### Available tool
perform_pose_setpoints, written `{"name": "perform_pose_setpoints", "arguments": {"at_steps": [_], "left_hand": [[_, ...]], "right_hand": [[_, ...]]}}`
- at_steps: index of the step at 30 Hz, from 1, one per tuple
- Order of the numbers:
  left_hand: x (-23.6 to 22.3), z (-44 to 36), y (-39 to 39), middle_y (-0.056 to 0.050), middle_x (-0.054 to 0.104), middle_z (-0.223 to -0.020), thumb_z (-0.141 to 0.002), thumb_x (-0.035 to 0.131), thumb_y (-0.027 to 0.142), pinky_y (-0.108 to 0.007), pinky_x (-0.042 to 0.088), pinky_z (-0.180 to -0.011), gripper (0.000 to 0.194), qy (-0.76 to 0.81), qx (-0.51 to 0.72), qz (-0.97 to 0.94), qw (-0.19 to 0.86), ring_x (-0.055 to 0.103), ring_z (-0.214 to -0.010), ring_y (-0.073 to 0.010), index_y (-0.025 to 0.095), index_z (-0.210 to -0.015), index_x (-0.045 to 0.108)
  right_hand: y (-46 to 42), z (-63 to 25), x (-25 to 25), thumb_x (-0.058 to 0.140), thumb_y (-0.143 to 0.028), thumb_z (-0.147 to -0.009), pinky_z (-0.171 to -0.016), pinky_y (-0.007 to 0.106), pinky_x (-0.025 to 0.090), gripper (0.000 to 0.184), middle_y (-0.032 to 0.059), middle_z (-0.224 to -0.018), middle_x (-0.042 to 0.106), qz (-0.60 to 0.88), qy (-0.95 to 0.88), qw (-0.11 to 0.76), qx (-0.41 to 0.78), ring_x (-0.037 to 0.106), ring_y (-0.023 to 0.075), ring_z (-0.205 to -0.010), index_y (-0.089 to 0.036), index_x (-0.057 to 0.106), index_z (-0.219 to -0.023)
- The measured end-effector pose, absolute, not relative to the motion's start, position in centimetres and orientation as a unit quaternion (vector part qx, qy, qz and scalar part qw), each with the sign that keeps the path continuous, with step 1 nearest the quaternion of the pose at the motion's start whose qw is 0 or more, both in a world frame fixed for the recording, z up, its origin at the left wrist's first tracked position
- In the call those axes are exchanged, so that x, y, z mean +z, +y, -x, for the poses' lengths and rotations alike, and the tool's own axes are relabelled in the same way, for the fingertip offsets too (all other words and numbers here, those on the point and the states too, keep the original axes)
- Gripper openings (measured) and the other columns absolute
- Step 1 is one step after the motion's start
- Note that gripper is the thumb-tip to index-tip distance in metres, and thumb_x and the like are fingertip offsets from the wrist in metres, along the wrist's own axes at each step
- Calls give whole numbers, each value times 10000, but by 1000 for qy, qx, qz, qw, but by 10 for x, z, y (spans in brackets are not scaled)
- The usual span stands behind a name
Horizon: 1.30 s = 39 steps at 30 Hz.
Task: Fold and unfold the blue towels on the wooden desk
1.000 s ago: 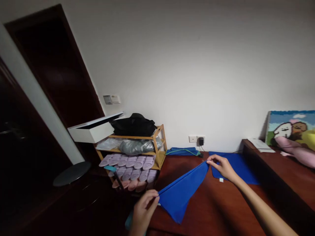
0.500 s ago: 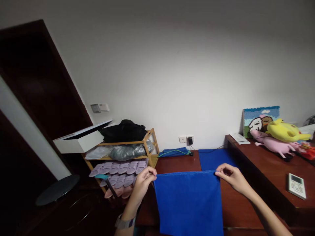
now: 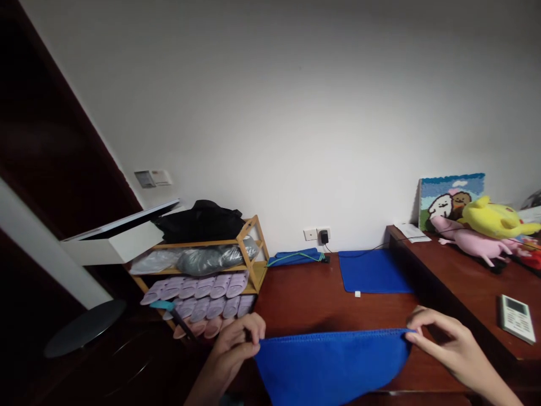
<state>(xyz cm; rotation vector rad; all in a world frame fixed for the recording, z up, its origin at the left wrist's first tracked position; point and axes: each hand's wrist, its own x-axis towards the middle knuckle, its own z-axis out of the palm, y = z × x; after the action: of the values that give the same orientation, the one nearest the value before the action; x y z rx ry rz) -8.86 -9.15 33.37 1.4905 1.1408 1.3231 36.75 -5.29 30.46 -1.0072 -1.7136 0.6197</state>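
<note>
A blue cloth (image 3: 329,366) with a stitched top edge is stretched between my two hands, low over the front of the reddish-brown table (image 3: 304,304). My left hand (image 3: 236,344) pinches its left top corner. At the right top corner, my right hand (image 3: 443,344) grips it between thumb and fingers. The cloth's lower part runs out of the picture. Farther back on the table lies a second blue cloth (image 3: 374,272), spread flat with a small white tag. Beside it by the wall is a folded blue cloth (image 3: 296,257) with a green cord on it.
On the left, a wooden rack (image 3: 253,248) holds lilac slippers (image 3: 203,286), a black bag (image 3: 203,223) and a white box (image 3: 122,242). A raised brown surface (image 3: 469,282) on the right carries plush toys (image 3: 473,239) and a calculator-like device (image 3: 516,317). A black plug (image 3: 324,237) sits in the wall socket.
The cloth went from slanted and partly folded to hanging level between both hands. Since then, my hands have come lower and nearer with it, and its top edge is pulled wider in view.
</note>
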Motion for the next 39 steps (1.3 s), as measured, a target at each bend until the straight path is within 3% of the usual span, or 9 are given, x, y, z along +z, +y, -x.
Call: {"name": "perform_pose_setpoints", "arguments": {"at_steps": [10,14,17,20,24,29,33,36,39], "left_hand": [[222,112,69,-6,661,-743,-709,622,327,-311,538,-727,140,602,455,-588,289,648,-745,-184,206,-768,661],[170,99,99,-108,750,-1059,-773,604,309,-501,498,-1076,211,644,440,-589,211,678,-1124,-287,195,-885,742],[124,75,85,-114,737,-1272,-834,579,289,-530,424,-1190,261,642,408,-624,182,621,-1294,-298,221,-976,787],[78,55,65,-73,656,-1482,-909,548,274,-522,392,-1236,373,596,301,-730,147,541,-1426,-272,270,-1213,764],[41,51,54,-38,445,-1674,-1021,450,331,-538,326,-1273,523,568,139,-808,71,374,-1557,-261,346,-1541,504],[32,52,34,-53,438,-1675,-1052,407,390,-545,350,-1247,528,670,103,-734,37,364,-1560,-304,345,-1577,444],[35,34,-2,-169,583,-1549,-1021,451,388,-552,465,-1110,525,748,80,-658,-35,568,-1387,-383,241,-1512,564],[39,21,-16,-179,730,-1333,-1000,450,326,-515,495,-1039,466,751,73,-654,-60,666,-1222,-356,190,-1366,705],[40,21,-5,-118,677,-1447,-1005,437,287,-476,422,-1158,462,683,113,-720,-54,576,-1370,-304,219,-1391,681]], "right_hand": [[131,-283,196,627,-584,-895,-766,327,575,389,63,-861,746,499,-696,434,279,691,227,-811,-214,738,-944],[154,-239,150,493,-421,-941,-1037,474,527,373,149,-1105,765,582,-673,386,244,706,319,-1082,-200,750,-1098],[110,-210,98,483,-370,-923,-1106,531,480,420,201,-1241,730,613,-662,362,236,661,376,-1216,-190,748,-1195],[43,-181,30,467,-413,-928,-1211,566,379,539,136,-1490,614,638,-685,280,212,521,387,-1420,-268,658,-1411],[-15,-159,-28,459,-550,-944,-1304,628,153,714,65,-1676,380,664,-689,201,211,194,379,-1591,-278,447,-1605],[12,-186,-1,372,-573,-1016,-1318,587,119,688,35,-1713,250,580,-766,182,209,159,313,-1604,-292,337,-1644],[71,-222,46,416,-558,-1021,-1318,557,107,601,-7,-1699,310,446,-859,134,213,192,281,-1603,-379,413,-1595],[91,-230,52,428,-451,-1008,-1316,555,92,600,0,-1707,291,477,-853,110,179,165,289,-1608,-339,421,-1598],[73,-223,27,332,-405,-1032,-1320,542,74,632,28,-1718,256,584,-790,138,127,141,277,-1614,-236,336,-1641]]}}
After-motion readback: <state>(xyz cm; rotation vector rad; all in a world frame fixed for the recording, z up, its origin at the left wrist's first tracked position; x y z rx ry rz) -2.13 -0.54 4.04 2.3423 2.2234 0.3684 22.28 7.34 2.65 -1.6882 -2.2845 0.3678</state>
